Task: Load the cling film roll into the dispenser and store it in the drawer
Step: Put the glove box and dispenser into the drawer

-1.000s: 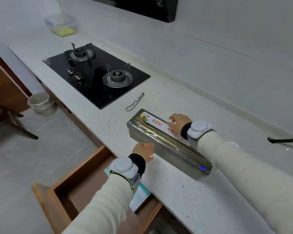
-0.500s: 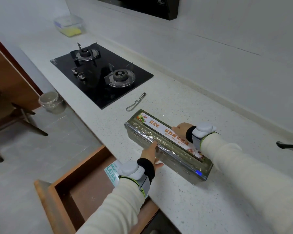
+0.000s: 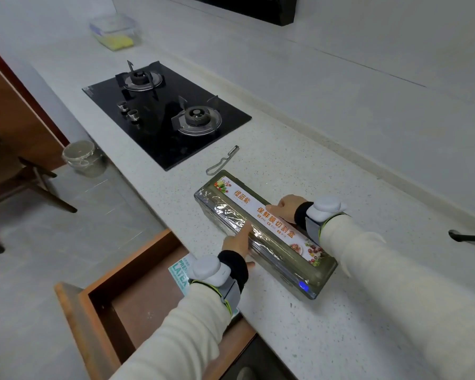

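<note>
Dispenser (image 3: 322,273) between left grip (image 3: 237,242), right grip (image 3: 285,205)

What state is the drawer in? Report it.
Open: the drawer is pulled out from under the counter, its wooden floor showing.

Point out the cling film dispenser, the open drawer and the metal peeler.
cling film dispenser (image 3: 240,193): head view, printed label on its top.
drawer (image 3: 148,305): head view, bare wooden floor inside.
peeler (image 3: 233,151): head view, its thicker end, farther from the dispenser.

Two hands (image 3: 237,242) (image 3: 284,205), one dispenser (image 3: 274,229), one drawer (image 3: 99,303) — two burners (image 3: 141,78) (image 3: 196,119), two knobs (image 3: 121,105) (image 3: 133,115), one peeler (image 3: 222,161), one container (image 3: 113,32).
</note>
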### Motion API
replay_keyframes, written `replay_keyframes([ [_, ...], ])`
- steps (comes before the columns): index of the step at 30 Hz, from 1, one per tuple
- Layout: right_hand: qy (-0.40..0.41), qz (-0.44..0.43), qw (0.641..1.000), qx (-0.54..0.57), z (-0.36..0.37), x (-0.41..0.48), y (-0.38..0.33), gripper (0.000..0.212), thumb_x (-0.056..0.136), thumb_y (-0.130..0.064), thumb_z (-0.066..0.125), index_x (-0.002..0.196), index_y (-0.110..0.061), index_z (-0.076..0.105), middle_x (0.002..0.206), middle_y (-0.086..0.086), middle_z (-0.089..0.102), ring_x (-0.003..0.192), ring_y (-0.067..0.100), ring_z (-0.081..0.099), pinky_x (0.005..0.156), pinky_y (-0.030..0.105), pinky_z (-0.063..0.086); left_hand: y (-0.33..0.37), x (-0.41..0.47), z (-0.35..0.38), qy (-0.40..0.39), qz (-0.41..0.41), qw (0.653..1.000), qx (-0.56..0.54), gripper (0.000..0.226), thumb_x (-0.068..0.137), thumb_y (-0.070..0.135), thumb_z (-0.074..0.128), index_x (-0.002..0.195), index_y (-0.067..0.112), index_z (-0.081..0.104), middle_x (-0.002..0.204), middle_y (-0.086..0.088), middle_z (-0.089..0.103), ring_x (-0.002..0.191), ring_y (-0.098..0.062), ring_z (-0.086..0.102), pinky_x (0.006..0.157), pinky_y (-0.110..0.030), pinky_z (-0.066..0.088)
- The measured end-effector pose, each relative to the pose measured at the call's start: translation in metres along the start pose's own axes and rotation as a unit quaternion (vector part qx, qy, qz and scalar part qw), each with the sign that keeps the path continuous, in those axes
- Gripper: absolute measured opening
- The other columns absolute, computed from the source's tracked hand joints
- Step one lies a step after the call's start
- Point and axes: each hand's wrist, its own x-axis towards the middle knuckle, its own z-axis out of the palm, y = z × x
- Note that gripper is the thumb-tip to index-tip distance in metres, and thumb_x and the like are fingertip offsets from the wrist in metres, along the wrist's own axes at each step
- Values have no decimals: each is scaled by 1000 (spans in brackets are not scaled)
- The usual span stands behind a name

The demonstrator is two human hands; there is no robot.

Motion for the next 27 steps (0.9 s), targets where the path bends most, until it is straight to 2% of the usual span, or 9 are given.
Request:
replay_keyframes([
  [3, 0, -17, 1000, 17, 1, -3, -10, 53, 95, -51, 38, 56, -16, 34, 55, -1, 37, 49, 12, 35, 48, 20, 26, 5, 3, -12, 18, 9, 1000, -1, 66, 87, 43, 60, 138, 8, 37, 141, -14, 43, 126, -33, 44, 90, -46, 47],
  [7, 4, -53, 998, 17, 11, -11, -43, 54, 95, -51, 39, 55, -15, 36, 53, -1, 38, 47, 12, 35, 47, 20, 25, 15, 5, -46, 49, 38, 998, -8, 67, 86, 43, 60, 136, 3, 39, 127, -10, 49, 125, -34, 46, 97, -48, 46],
  [9, 3, -67, 998, 20, 14, -15, -56, 51, 95, -51, 38, 65, -11, 49, 60, 0, 46, 52, 13, 42, 48, 20, 28, 21, 5, -59, 55, 51, 997, 1, 66, 86, 44, 59, 133, 1, 44, 128, -14, 54, 119, -35, 51, 99, -50, 45],
  [11, -3, -98, 995, 9, 20, -20, -75, 50, 96, -48, 36, 98, -4, 61, 86, 7, 62, 76, 22, 58, 60, 22, 40, 27, 1, -81, 51, 47, 997, -17, 65, 84, 44, 61, 132, 4, 45, 126, -19, 54, 117, -35, 53, 90, -48, 51],
  [12, -3, -112, 994, 10, 25, -23, -85, 52, 97, -46, 36, 114, -3, 58, 105, 12, 64, 94, 27, 61, 72, 25, 44, 30, -2, -92, 50, 42, 998, -26, 66, 83, 43, 62, 134, 6, 43, 130, -22, 51, 121, -36, 50, 85, -47, 53],
  [15, -25, -139, 989, 44, 41, -33, -118, 54, 96, -46, 39, 132, -6, 47, 128, 14, 57, 114, 30, 57, 98, 37, 47, 35, -3, -132, 72, 35, 997, -20, 76, 82, 50, 60, 140, 7, 36, 148, -25, 31, 134, -42, 36, 87, -52, 52],
  [20, -51, -169, 983, 46, 68, -43, -166, 57, 94, -47, 43, 134, -7, 44, 128, 15, 58, 113, 31, 58, 99, 42, 48, 34, -8, -188, 102, 50, 993, -3, 87, 66, 63, 58, 135, 10, 46, 146, -25, 32, 134, -45, 32, 107, -55, 34],
  [23, -64, -183, 981, 26, 87, -49, -190, 56, 94, -47, 43, 133, -6, 44, 127, 15, 58, 114, 31, 58, 100, 42, 48, 28, -13, -219, 125, 53, 991, -9, 102, 50, 68, 56, 136, 14, 46, 144, -22, 40, 132, -42, 40, 109, -52, 35],
  [27, -71, -208, 975, -25, 118, -54, -214, 56, 94, -46, 43, 127, -2, 48, 121, 14, 60, 106, 31, 60, 90, 36, 48, 10, -14, -257, 145, 50, 988, -7, 84, 73, 64, 55, 137, 11, 44, 145, -26, 36, 132, -44, 38, 109, -52, 35],
])
